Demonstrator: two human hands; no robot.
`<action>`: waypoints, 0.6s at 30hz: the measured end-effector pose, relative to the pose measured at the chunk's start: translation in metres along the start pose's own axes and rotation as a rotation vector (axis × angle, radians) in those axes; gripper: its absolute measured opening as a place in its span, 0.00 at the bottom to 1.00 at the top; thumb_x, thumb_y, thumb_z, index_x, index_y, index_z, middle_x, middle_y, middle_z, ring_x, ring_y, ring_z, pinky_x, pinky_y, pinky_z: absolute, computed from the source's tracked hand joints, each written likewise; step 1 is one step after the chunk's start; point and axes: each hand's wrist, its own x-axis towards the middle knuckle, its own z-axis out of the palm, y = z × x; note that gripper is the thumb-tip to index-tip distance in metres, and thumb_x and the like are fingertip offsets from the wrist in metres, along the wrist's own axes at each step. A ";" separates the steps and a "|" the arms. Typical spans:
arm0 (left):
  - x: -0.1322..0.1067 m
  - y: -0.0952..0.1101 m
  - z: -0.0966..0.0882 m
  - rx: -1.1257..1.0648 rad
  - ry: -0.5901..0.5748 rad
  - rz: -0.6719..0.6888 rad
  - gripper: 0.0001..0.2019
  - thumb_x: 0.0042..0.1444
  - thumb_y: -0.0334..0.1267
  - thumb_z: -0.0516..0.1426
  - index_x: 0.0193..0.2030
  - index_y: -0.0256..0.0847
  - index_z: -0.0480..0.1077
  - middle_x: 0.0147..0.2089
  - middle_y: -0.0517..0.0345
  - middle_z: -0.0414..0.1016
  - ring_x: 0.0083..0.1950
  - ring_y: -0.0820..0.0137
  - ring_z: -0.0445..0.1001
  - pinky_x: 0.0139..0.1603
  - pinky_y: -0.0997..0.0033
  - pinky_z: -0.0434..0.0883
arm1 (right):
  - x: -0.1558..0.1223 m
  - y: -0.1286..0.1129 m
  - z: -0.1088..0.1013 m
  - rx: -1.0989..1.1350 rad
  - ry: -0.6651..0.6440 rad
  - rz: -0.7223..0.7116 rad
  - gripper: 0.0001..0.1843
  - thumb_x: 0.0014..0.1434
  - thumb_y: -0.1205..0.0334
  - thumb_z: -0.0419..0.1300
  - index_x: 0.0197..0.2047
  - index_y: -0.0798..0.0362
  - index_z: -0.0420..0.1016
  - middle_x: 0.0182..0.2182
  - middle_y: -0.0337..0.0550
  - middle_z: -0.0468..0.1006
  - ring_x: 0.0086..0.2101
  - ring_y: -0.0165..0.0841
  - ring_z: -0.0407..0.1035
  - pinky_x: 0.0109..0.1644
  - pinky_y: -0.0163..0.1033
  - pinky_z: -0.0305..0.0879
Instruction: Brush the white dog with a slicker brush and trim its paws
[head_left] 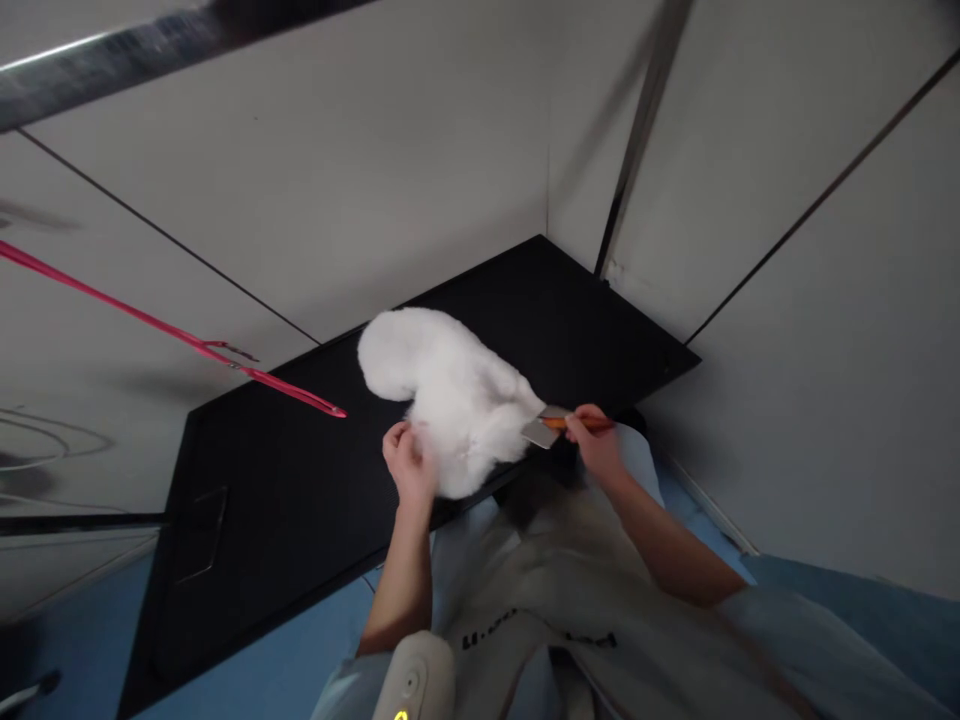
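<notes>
A fluffy white animal, by its look a small dog (457, 400), is on the black table (300, 510), its rounded head end towards the upper left. Its face does not show. My left hand (409, 462) is at the near left side of the dog, fingers curled in against the fur; what exactly they pinch is partly hidden. In my right hand (596, 440) is the orange handle of a slicker brush (546, 428). The brush's flat, pale head touches the fur at the dog's right end.
A pink strap (165, 325) with a metal clip hangs over the table's left part. Pale wall panels (420, 170) stand behind and to the right. A metal bar (150, 50) crosses the upper left. Blue floor (315, 630) shows below the table edge.
</notes>
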 end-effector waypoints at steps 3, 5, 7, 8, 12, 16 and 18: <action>-0.001 0.016 0.015 0.162 -0.079 0.140 0.13 0.41 0.44 0.67 0.30 0.39 0.72 0.53 0.46 0.66 0.60 0.54 0.63 0.63 0.53 0.60 | -0.034 -0.009 -0.009 0.089 -0.465 0.053 0.16 0.56 0.47 0.57 0.38 0.53 0.67 0.26 0.39 0.74 0.27 0.31 0.69 0.31 0.36 0.65; 0.004 0.018 0.025 0.173 -0.139 0.149 0.14 0.41 0.46 0.67 0.25 0.38 0.70 0.50 0.45 0.68 0.55 0.55 0.67 0.60 0.54 0.63 | -0.057 -0.018 0.001 0.095 -0.773 0.004 0.17 0.57 0.47 0.57 0.40 0.53 0.69 0.31 0.42 0.76 0.30 0.31 0.71 0.33 0.36 0.67; 0.012 0.013 0.031 0.138 -0.122 0.146 0.15 0.44 0.46 0.65 0.23 0.38 0.69 0.46 0.46 0.70 0.50 0.58 0.70 0.56 0.58 0.67 | -0.071 -0.025 0.021 0.026 -0.935 -0.069 0.15 0.60 0.49 0.55 0.39 0.53 0.73 0.31 0.42 0.77 0.30 0.30 0.71 0.35 0.36 0.68; 0.016 0.009 0.031 0.110 -0.114 0.140 0.14 0.45 0.46 0.64 0.23 0.37 0.69 0.44 0.47 0.71 0.47 0.60 0.71 0.53 0.60 0.68 | -0.075 -0.026 0.032 -0.027 -0.937 -0.109 0.15 0.61 0.52 0.53 0.39 0.53 0.75 0.32 0.43 0.77 0.30 0.30 0.71 0.36 0.36 0.68; 0.024 -0.002 0.024 0.021 -0.132 0.107 0.12 0.51 0.44 0.59 0.26 0.36 0.72 0.34 0.52 0.73 0.36 0.66 0.73 0.42 0.66 0.71 | -0.085 -0.010 0.059 -0.253 -0.799 -0.183 0.15 0.59 0.65 0.52 0.42 0.54 0.80 0.36 0.47 0.82 0.36 0.34 0.73 0.42 0.39 0.69; 0.023 -0.003 0.020 -0.029 -0.138 0.112 0.11 0.49 0.42 0.60 0.26 0.36 0.73 0.31 0.52 0.73 0.34 0.66 0.73 0.41 0.65 0.72 | -0.108 0.006 0.051 -0.331 -0.986 -0.001 0.18 0.54 0.69 0.53 0.42 0.56 0.82 0.24 0.42 0.81 0.24 0.30 0.70 0.29 0.33 0.65; 0.024 -0.002 0.021 -0.060 -0.150 0.107 0.11 0.48 0.43 0.61 0.25 0.36 0.74 0.32 0.51 0.74 0.34 0.66 0.73 0.41 0.65 0.72 | -0.112 0.005 0.048 -0.305 -1.009 0.016 0.18 0.53 0.69 0.54 0.41 0.56 0.83 0.22 0.42 0.80 0.21 0.29 0.68 0.26 0.32 0.63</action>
